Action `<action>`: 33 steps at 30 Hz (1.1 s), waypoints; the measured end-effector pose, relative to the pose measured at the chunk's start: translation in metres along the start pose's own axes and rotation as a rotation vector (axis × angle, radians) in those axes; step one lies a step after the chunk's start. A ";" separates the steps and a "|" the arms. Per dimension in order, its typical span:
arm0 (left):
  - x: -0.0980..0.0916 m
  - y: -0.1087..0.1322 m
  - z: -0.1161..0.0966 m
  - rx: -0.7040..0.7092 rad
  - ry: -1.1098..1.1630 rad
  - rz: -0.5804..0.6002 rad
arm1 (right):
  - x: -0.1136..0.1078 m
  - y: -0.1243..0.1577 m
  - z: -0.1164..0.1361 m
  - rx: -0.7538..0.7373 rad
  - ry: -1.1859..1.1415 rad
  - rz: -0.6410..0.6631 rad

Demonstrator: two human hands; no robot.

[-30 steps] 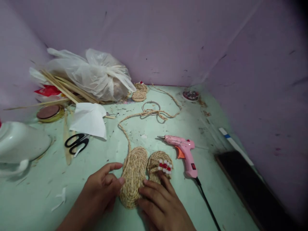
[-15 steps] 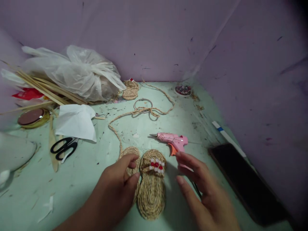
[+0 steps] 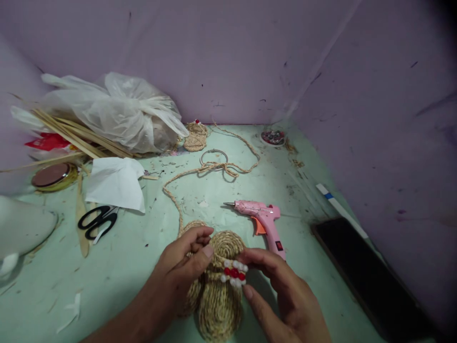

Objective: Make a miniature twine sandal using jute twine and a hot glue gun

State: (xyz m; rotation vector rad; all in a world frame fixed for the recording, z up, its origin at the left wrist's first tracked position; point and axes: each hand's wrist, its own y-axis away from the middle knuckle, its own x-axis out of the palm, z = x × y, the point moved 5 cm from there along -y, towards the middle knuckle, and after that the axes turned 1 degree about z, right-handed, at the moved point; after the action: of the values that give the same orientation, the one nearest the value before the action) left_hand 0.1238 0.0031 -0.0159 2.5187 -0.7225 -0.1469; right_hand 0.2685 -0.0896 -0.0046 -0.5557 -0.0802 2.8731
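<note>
Beaded straw sandal [image 3: 221, 286] pinched by left hand [image 3: 182, 267] and right hand [image 3: 282, 290]; beads [image 3: 233, 274] could be loosened if strap is over-bent

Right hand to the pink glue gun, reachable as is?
Probably yes, once it lets go. The right hand is pinching the beaded woven straw sandal together with the left hand. The pink glue gun lies just beyond its fingers on bare green tabletop, with nothing between.
</note>
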 end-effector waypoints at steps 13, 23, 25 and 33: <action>0.017 0.011 0.007 -0.044 0.275 0.292 | -0.019 -0.014 -0.009 0.435 -0.629 0.000; 0.027 0.022 0.003 0.037 0.157 0.344 | 0.010 -0.022 -0.001 0.707 -0.787 0.265; 0.027 0.024 0.002 0.031 0.134 0.341 | 0.014 -0.019 -0.001 0.726 -0.799 0.294; 0.029 0.029 -0.001 -0.003 0.095 0.388 | 0.021 -0.008 0.003 0.704 -0.814 0.268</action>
State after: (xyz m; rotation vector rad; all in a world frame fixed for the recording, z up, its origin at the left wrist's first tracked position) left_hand 0.1357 -0.0326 0.0004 2.3119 -1.1490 0.1070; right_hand 0.2502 -0.0777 -0.0089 0.7722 0.8868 2.8712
